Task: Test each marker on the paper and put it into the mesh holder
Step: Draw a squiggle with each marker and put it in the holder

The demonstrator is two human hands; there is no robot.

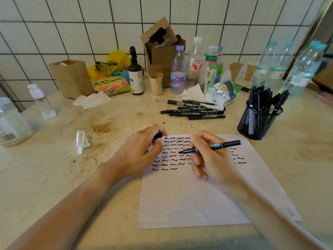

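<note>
A white sheet of paper [189, 195] lies on the counter, its upper half covered with rows of black squiggles. My right hand [210, 159] grips an uncapped black marker [216, 146] with its tip pointing left just over the squiggles. My left hand [140, 152] rests at the paper's left edge and pinches the black marker cap [158, 135]. Several loose black markers [194, 110] lie in a pile beyond the paper. A black mesh holder [255, 123] stands at the right, holding several markers.
Crumpled tissue [82, 141] lies left of my left hand. Plastic bottles [178, 71], a brown pump bottle [135, 73], a cardboard box [160, 49], paper cups, a wooden box [72, 76] and snack packets crowd the back along the tiled wall. A jar [10, 123] stands far left.
</note>
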